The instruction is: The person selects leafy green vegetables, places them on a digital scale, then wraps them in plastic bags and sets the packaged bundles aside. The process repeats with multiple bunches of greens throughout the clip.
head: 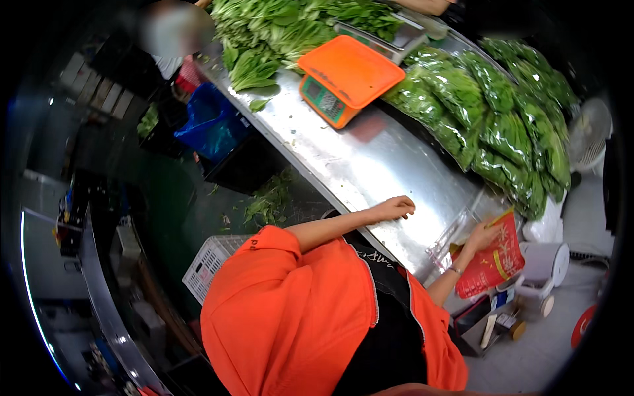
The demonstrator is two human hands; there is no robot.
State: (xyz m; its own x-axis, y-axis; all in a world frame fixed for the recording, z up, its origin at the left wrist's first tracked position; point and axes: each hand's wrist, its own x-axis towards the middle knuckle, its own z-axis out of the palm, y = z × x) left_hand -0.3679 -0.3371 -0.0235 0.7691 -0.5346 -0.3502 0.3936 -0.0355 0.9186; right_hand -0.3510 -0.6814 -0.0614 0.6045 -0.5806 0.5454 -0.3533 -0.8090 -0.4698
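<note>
My left hand (396,208) hovers over the stainless-steel table (361,163) near its front edge, fingers loosely bent and nothing visible in it. At the table's right end, my right hand (478,237) lies against a red printed plastic bag (490,267) with yellow trim. Its fingers are blurred near the bag's top edge, so the grip is unclear. Clear plastic bags (453,230) rest on the table beside that hand. Beyond my hands stands an orange digital scale (351,72). Bagged leafy greens (495,119) are heaped to its right.
Loose leafy greens (267,34) cover the far table end, near a second scale (411,37). A person (173,29) stands beyond. Below the table edge are a blue plastic bag (213,123) and a white crate (210,262). A fan (589,133) and containers (540,267) stand right.
</note>
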